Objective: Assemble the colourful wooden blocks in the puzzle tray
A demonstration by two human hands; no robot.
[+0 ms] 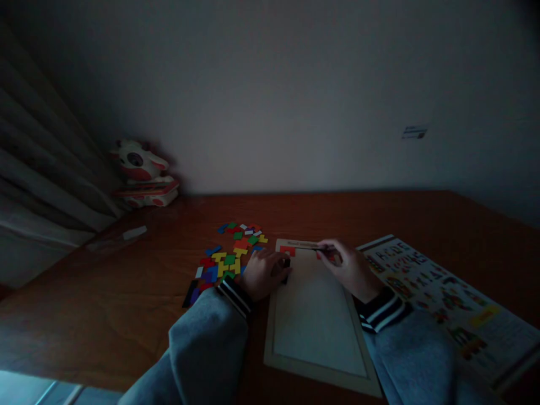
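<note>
From the head view, I saw both hands, left [264, 273] and right [350, 267], over a pale board [318, 320], with colourful pieces [230, 260] beside the left one.

This place looks like a room in a home. A pale curtain [46, 146] hangs to the left of the wooden tabletop [105, 315], a cow-shaped toy figure [141, 169] sits near this curtain, and a plain wall [287, 101] stands behind the tabletop.

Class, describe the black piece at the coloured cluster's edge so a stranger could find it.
On the wooden table, left of the pale board, lie coloured pieces. At their near left corner is the black piece, a long bar beside a purple one.
</note>
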